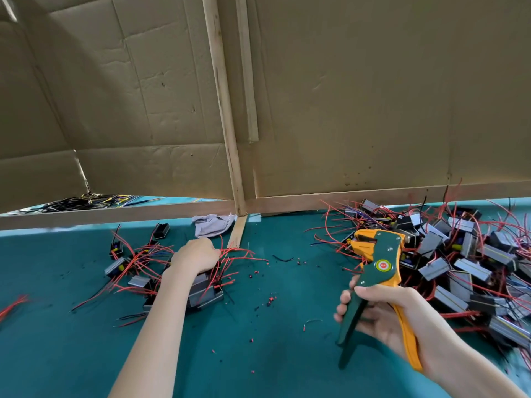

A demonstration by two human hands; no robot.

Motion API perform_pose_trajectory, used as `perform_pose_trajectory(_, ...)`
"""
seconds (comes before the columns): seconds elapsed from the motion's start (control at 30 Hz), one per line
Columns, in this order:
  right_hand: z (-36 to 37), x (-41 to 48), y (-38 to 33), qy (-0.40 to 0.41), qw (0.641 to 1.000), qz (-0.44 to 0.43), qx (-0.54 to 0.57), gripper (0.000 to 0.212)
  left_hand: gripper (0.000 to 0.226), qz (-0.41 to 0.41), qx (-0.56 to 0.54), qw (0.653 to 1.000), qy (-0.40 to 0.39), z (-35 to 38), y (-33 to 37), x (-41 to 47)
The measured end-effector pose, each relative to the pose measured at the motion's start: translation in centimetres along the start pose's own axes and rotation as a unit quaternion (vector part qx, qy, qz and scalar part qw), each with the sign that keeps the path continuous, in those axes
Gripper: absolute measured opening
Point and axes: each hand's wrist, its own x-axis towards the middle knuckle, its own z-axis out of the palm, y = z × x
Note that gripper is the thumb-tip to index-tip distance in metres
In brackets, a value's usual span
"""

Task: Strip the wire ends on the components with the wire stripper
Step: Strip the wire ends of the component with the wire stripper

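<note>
Red wires are bunched under the left hand, whose fingers curl round them over a small cluster of components just beneath its wrist. The right hand grips the wire stripper by both handles, which stand spread. Its head points up and away, with no wire in it that I can see. Between the two hands, red and black insulation scraps dot the teal surface, so some ends look already stripped. A far larger heap of components lies beyond the right hand, and I judge that most of the work remains.
</note>
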Motion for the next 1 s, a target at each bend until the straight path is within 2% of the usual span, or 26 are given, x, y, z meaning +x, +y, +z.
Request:
perform_pose_trajectory(0.07, 0.3, -0.1, 0.0, -0.003, 1.000, -0.002, -0.006, 0.031, 0.013, 0.021, -0.045, 0.999, 0.018, -0.4, -0.1, -0.1)
perform_pose_trajectory(0.23, 0.8, -0.4, 0.0, 0.000, 1.000, -0.007, -0.010, 0.028, 0.021, 0.065, -0.202, 0.976, 0.042, -1.8, -0.2, -0.9)
perform_pose_trajectory(0.3, 0.7, -0.4, 0.1, -0.001, 1.000, -0.009, -0.006, 0.027, 0.020, 0.114, -0.238, 0.960, 0.095, -2.6, 0.3, -1.6)
perform_pose_trajectory(0.4, 0.6, -0.2, 0.2, 0.000, 1.000, -0.012, -0.003, 0.027, 0.018, 0.196, -0.301, 0.910, 0.206, -3.6, 1.9, -2.9)
perform_pose_trajectory(0.47, 0.3, -0.2, 0.2, -0.002, 1.000, -0.015, 0.005, 0.030, 0.016, 0.242, -0.346, 0.873, 0.245, -4.0, 3.3, -3.9)
perform_pose_trajectory(0.53, -0.1, -0.1, 0.3, -0.007, 1.000, -0.016, 0.010, 0.032, 0.012, 0.268, -0.400, 0.842, 0.245, -4.0, 4.6, -4.7)
perform_pose_trajectory(0.63, -0.6, 0.2, 0.4, -0.011, 1.000, -0.009, 0.010, 0.035, 0.009, 0.264, -0.490, 0.811, 0.179, -3.2, 6.5, -5.3)
perform_pose_trajectory(0.73, -0.8, 0.5, 0.6, -0.005, 1.000, -0.001, 0.013, 0.026, 0.019, 0.222, -0.485, 0.836, 0.127, -0.6, 8.6, -5.1)
perform_pose_trajectory(0.8, -0.9, 0.6, 0.6, -0.006, 1.000, 0.002, 0.017, 0.024, 0.025, 0.198, -0.433, 0.868, 0.138, 1.9, 9.4, -4.9)
perform_pose_trajectory(0.87, -1.0, 0.6, 0.5, -0.008, 1.000, 0.004, 0.020, 0.034, 0.020, 0.184, -0.328, 0.906, 0.195, 4.3, 9.5, -4.6)
perform_pose_trajectory(0.93, -0.9, 0.6, 0.3, -0.004, 1.000, 0.001, 0.024, 0.033, 0.015, 0.174, -0.172, 0.942, 0.229, 5.9, 9.1, -4.4)
perform_pose_trajectory(1.0, -0.8, 0.5, 0.1, -0.002, 1.000, -0.003, 0.027, 0.030, 0.012, 0.153, -0.059, 0.956, 0.243, 6.2, 9.0, -4.4)
